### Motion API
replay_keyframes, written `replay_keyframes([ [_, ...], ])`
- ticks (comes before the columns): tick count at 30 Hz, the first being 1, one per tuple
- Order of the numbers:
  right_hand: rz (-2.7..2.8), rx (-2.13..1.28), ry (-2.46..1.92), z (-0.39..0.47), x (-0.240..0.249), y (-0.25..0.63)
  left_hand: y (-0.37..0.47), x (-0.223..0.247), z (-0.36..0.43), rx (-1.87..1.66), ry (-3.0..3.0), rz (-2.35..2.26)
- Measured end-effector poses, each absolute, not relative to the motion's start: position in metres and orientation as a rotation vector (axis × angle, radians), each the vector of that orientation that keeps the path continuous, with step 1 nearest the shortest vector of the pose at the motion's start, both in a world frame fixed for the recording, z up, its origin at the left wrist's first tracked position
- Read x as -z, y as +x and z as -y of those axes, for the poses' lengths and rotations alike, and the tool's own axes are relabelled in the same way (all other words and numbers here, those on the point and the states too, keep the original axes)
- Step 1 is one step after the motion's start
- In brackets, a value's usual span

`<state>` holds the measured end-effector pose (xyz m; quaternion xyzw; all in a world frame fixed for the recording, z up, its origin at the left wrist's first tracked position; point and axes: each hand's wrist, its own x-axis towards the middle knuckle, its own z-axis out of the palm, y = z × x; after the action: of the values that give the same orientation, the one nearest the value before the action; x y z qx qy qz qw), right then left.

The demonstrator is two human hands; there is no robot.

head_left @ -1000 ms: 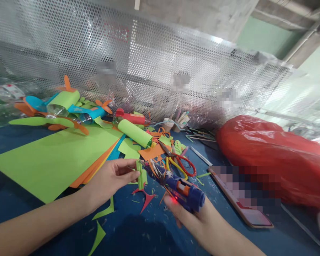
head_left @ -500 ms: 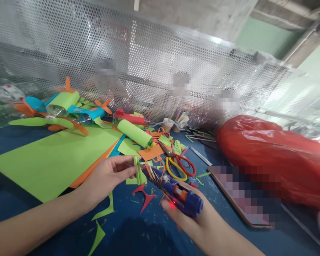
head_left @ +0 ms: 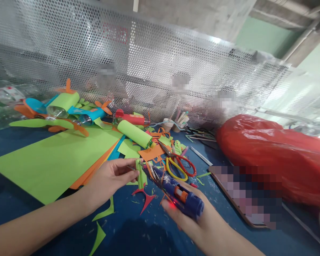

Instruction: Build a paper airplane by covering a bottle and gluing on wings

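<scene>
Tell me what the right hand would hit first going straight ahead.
The right hand, led by its glue gun, would probably meet the green paper strip in the left hand; depth leaves any contact already made unclear.

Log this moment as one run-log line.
left hand: pinching green strip; right hand: holding blue glue gun, red light on; gun tip: at strip, contact unclear; beyond gun: red-handled scissors; far left: green sheet

No text can be read; the red marks point(head_left: 115, 33) behind the mesh point(head_left: 152, 53) and bottle label point(head_left: 12, 93) are blurred.
</scene>
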<state>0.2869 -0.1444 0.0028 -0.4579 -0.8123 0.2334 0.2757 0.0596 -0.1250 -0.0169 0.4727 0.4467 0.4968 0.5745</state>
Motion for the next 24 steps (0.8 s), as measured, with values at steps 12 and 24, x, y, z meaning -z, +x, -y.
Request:
replay_keyframes([
  [12, 2.269, -0.658, -1.082, 0.147, -0.026, 0.274, 0.050, 0.021, 0.121, -1.228, 1.203, -1.083],
  [24, 2.316, -0.666, -1.083, 0.146, -0.030, 0.275, 0.049, 0.015, 0.119, -1.335, 1.099, -1.077],
])
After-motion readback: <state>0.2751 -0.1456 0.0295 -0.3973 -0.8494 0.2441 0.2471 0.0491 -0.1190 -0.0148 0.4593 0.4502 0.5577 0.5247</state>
